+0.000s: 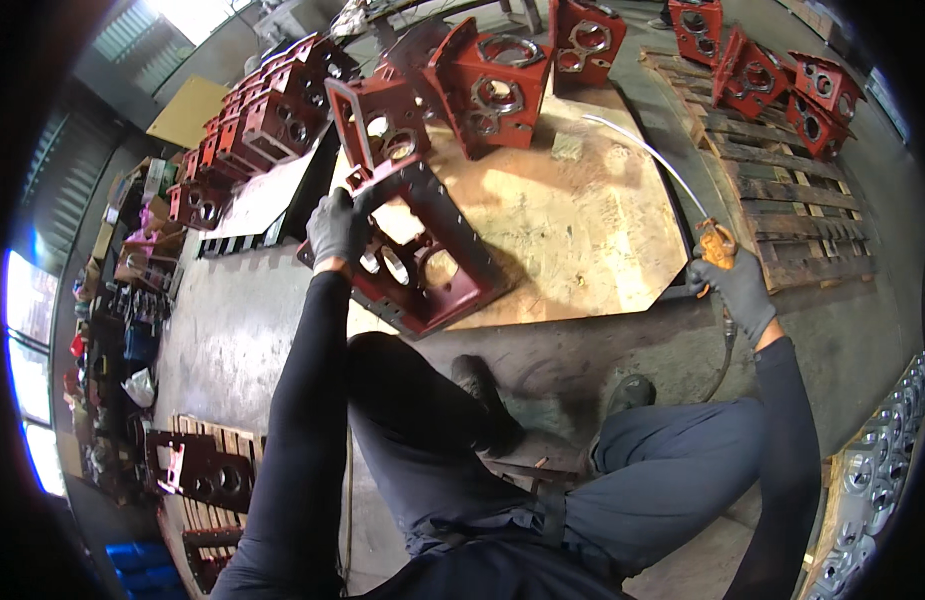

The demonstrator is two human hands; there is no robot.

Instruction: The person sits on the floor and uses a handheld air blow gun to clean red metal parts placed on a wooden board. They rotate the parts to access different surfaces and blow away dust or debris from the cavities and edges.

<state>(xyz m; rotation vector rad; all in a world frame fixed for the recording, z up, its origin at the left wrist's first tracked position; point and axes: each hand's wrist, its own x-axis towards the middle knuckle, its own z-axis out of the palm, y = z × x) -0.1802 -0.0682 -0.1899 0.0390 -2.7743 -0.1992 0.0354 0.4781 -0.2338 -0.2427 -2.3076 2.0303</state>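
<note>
My left hand (337, 228), in a grey glove, is closed on the near-left edge of a dark red metal housing (462, 235). This housing is tilted on a wooden board, its rectangular frame and round bores facing up. In my gloved right hand (739, 290) is an orange air blow gun (717, 243), held off the board's right edge. Its long thin pale nozzle tube (647, 148) bends over the board toward the upper left. From the gun a dark hose (727, 350) hangs down to the floor.
More red housings (492, 90) stand on the far part of the wooden board (582, 240). Others line a rack (267, 200) at the left and a wooden pallet (797, 200) at the right. Grey metal parts (867, 480) fill a crate at lower right. My feet (482, 390) are before the board.
</note>
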